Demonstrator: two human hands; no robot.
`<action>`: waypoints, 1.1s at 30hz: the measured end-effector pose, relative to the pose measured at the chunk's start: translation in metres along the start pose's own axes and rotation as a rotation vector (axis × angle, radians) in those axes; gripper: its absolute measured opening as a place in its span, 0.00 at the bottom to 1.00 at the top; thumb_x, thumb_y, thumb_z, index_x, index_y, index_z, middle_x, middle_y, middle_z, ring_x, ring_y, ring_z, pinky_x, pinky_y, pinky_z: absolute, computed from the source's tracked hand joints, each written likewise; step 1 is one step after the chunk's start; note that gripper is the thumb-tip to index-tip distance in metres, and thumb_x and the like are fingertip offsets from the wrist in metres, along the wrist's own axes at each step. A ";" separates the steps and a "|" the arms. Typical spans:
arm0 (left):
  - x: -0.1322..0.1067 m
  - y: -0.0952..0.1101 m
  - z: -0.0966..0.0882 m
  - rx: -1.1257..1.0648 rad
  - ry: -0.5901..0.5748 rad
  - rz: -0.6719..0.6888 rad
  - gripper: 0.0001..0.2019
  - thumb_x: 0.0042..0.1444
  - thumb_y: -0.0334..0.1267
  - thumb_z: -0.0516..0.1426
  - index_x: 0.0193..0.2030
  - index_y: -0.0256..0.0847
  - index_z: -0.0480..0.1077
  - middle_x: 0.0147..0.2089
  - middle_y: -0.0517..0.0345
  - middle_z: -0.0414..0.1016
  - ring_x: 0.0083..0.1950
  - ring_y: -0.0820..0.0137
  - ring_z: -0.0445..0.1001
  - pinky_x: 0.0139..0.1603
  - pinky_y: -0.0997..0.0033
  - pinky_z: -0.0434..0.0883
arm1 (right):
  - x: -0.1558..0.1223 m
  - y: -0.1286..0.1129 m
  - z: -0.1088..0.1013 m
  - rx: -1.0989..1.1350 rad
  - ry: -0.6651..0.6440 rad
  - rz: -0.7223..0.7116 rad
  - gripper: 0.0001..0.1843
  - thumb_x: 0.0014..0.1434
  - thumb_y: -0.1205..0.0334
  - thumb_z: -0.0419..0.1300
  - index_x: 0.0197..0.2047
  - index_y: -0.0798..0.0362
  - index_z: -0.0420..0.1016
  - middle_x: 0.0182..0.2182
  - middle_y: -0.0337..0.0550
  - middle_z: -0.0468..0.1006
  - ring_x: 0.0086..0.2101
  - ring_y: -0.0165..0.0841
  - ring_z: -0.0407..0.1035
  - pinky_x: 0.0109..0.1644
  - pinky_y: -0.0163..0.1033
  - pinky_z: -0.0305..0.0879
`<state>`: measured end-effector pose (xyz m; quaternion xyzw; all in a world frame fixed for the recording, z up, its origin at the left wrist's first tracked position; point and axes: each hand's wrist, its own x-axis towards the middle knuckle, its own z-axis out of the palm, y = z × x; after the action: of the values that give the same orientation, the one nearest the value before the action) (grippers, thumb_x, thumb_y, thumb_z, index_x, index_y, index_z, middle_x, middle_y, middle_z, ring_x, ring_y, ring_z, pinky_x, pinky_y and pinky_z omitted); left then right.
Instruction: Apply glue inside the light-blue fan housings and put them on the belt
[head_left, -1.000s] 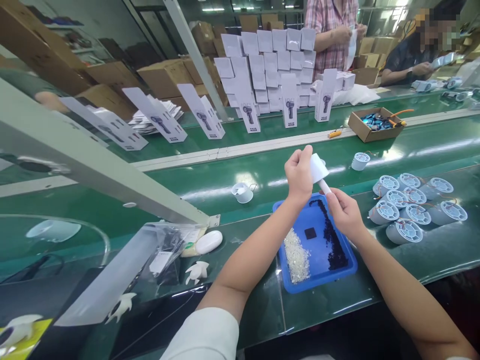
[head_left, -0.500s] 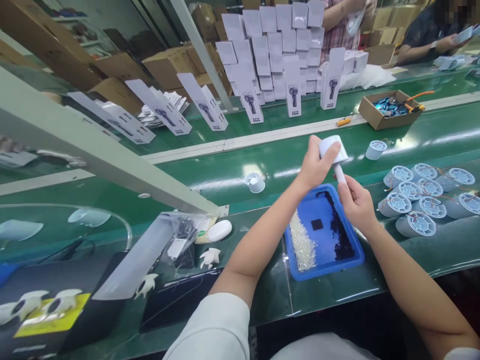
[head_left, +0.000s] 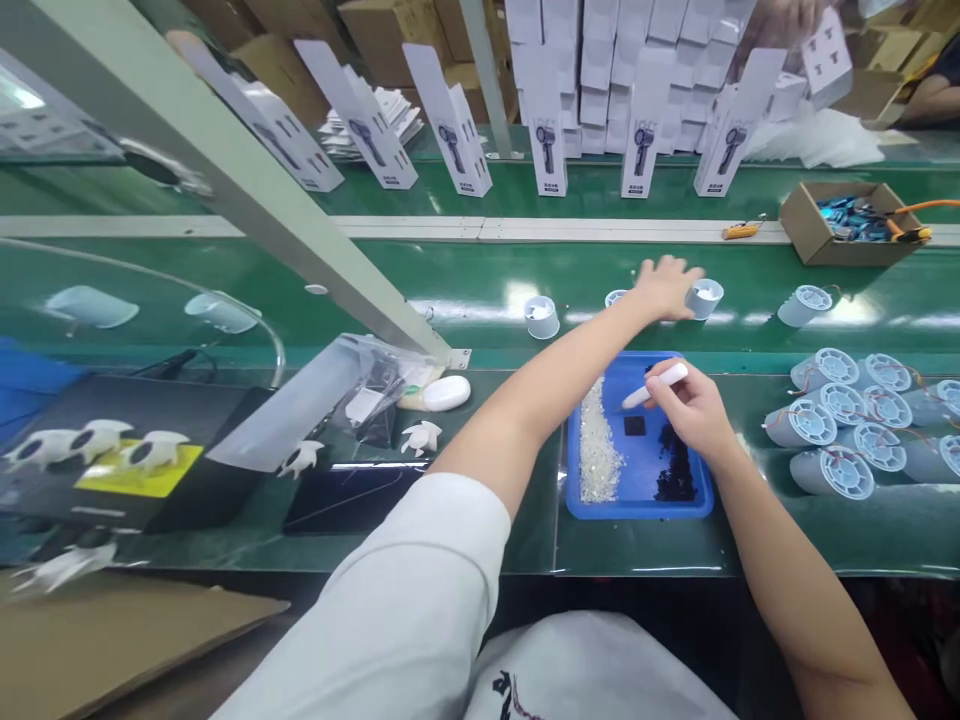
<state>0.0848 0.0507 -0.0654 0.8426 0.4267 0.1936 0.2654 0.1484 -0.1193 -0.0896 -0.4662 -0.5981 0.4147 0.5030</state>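
Observation:
My left hand [head_left: 667, 286] is stretched over the green belt with its fingers spread. Its thumb side lies against or just beside a pale blue cylindrical housing [head_left: 706, 300]; I cannot tell if they touch. Partly hidden behind the left wrist is another such housing [head_left: 616, 298]. In my right hand [head_left: 688, 402] is a white pen-shaped tool [head_left: 654, 387], its thin tip pointing down and left over the blue tray [head_left: 637, 508]. White small pieces [head_left: 600, 455] lie along the tray's left side, black pieces [head_left: 676, 470] along its right, and a dark square [head_left: 634, 426] between them.
Several housings with wires [head_left: 832, 472] stand at the right. Slanting across the left is a metal post [head_left: 247, 210]. White printed boxes [head_left: 551, 150] line the far side, near a cardboard box of blue parts [head_left: 825, 240]. A co-worker's hand holds a white box [head_left: 827, 60].
My left hand has let go of the pale housing and moved forward over the belt, where a housing now stands beside it. My right hand has lowered the pen-shaped tool toward the tray.

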 end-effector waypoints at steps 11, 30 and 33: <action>0.020 0.020 0.001 -0.338 0.186 0.102 0.18 0.49 0.20 0.60 0.22 0.40 0.55 0.42 0.50 0.64 0.61 0.53 0.60 0.65 0.52 0.58 | -0.001 0.006 0.006 -0.011 -0.100 0.002 0.21 0.52 0.41 0.65 0.30 0.51 0.72 0.26 0.37 0.74 0.24 0.29 0.70 0.29 0.37 0.67; -0.080 0.006 -0.075 -0.873 0.579 -0.132 0.15 0.61 0.29 0.55 0.26 0.41 0.54 0.34 0.59 0.57 0.39 0.75 0.64 0.43 0.73 0.67 | 0.001 0.000 -0.012 -0.442 0.140 -0.426 0.09 0.56 0.67 0.61 0.26 0.50 0.68 0.23 0.35 0.72 0.26 0.29 0.66 0.31 0.37 0.62; -0.079 0.008 -0.078 -0.912 0.541 -0.154 0.16 0.62 0.31 0.54 0.26 0.41 0.52 0.34 0.59 0.54 0.38 0.76 0.66 0.39 0.74 0.66 | 0.000 0.000 -0.017 -0.413 0.196 -0.426 0.14 0.56 0.68 0.60 0.22 0.50 0.62 0.19 0.33 0.66 0.21 0.27 0.60 0.26 0.35 0.58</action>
<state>0.0023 0.0034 -0.0071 0.5281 0.4130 0.5494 0.4987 0.1648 -0.1189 -0.0868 -0.4604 -0.7026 0.1228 0.5284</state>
